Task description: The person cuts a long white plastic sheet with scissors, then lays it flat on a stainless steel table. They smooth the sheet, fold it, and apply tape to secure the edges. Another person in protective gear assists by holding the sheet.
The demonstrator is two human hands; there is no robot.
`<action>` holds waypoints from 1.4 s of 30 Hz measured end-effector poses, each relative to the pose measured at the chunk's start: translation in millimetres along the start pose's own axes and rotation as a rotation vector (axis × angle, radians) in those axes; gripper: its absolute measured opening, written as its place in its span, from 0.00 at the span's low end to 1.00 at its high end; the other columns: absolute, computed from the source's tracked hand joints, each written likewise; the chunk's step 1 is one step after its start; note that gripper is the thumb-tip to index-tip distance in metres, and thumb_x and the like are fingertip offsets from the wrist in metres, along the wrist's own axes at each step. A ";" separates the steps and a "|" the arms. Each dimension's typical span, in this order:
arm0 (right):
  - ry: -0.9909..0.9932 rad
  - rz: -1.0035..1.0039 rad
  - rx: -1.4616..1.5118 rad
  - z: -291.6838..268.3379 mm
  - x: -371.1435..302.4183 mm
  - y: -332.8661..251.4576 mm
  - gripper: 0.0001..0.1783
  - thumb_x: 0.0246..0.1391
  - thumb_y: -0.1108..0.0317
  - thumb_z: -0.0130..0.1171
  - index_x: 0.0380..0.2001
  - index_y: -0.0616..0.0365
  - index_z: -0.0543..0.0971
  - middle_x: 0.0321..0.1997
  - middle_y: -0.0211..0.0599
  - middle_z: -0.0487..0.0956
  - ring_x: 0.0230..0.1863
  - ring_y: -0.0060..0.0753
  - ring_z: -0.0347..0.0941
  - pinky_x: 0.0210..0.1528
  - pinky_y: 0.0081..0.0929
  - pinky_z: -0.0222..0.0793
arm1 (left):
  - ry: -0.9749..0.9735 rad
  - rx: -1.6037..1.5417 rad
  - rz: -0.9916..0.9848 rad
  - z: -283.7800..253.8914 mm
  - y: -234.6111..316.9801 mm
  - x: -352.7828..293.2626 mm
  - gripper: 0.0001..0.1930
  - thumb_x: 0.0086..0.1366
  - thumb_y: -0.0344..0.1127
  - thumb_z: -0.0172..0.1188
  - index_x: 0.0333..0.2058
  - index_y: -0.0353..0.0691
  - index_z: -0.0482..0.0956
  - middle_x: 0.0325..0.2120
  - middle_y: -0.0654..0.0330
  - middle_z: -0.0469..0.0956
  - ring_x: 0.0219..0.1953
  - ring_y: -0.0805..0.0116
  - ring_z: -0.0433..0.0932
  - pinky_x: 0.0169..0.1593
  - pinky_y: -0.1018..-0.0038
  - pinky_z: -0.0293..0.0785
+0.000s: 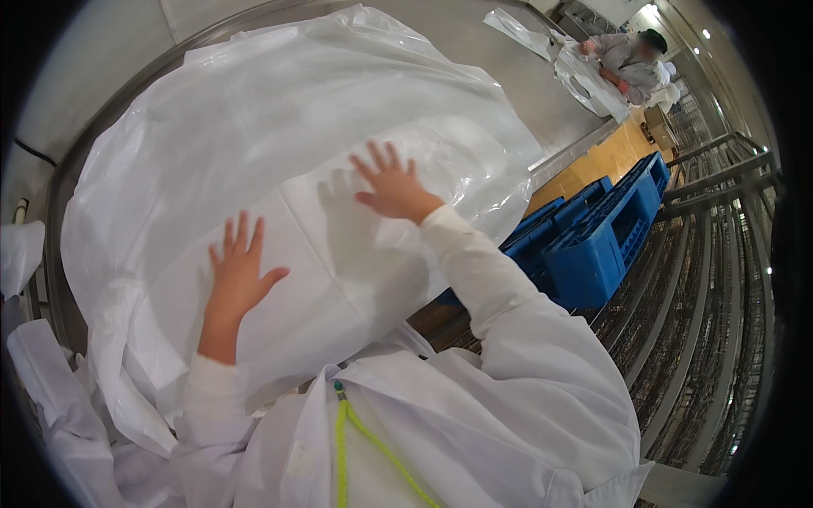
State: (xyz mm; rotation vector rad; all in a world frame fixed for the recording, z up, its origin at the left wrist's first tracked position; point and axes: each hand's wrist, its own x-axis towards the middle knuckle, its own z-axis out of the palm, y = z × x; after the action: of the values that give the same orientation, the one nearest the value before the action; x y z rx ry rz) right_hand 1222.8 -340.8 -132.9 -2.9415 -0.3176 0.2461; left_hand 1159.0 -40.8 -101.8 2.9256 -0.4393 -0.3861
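Observation:
A large white plastic sheet or bag point(254, 110) spreads over the metal table in front of me, its edges gathered and wrinkled. On its near part lies a smooth white sheet point(313, 271) with a straight crease down it. My left hand point(237, 275) is flat with fingers spread, over the left part of the smooth sheet. My right hand point(394, 186) is also spread, farther forward and to the right, casting a shadow on the white surface. Whether either palm presses on it is hard to tell. Neither hand holds anything.
Blue plastic pallets point(593, 245) stand right of the table. Beyond them runs a metal wire rack point(703, 279). At the table's far right, a co-worker point(631, 63) handles clear plastic point(584, 76). The bare metal tabletop point(500, 85) shows behind the sheet.

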 end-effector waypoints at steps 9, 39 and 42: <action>-0.121 0.180 -0.011 20.2 0.7 -4.0 0.43 0.55 0.34 0.39 0.68 0.40 0.44 0.73 0.36 0.34 0.72 0.52 0.24 0.60 0.74 0.28 | 0.140 0.103 0.075 60.2 3.8 43.2 0.37 0.61 0.61 0.47 0.65 0.51 0.51 0.67 0.59 0.42 0.68 0.51 0.38 0.58 0.33 0.38; 0.205 -0.286 -0.146 74.2 16.2 -84.6 0.33 0.59 0.42 0.37 0.65 0.39 0.55 0.71 0.29 0.48 0.71 0.51 0.37 0.63 0.69 0.32 | 0.286 0.113 0.053 79.7 -4.7 34.9 0.37 0.59 0.67 0.45 0.63 0.59 0.54 0.66 0.62 0.47 0.67 0.53 0.44 0.55 0.32 0.45; 0.224 -0.268 -0.159 74.4 17.7 -83.7 0.32 0.59 0.41 0.35 0.65 0.37 0.55 0.71 0.28 0.48 0.71 0.52 0.37 0.62 0.69 0.33 | 0.277 0.096 0.057 78.1 -7.3 34.0 0.37 0.59 0.67 0.45 0.63 0.60 0.54 0.66 0.62 0.47 0.67 0.54 0.43 0.56 0.32 0.44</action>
State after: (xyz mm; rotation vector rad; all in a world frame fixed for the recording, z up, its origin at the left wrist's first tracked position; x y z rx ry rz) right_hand 1209.9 -244.9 -192.0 -2.9942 -0.7182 -0.1502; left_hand 1170.8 -53.4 -185.6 2.9872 -0.5101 0.0509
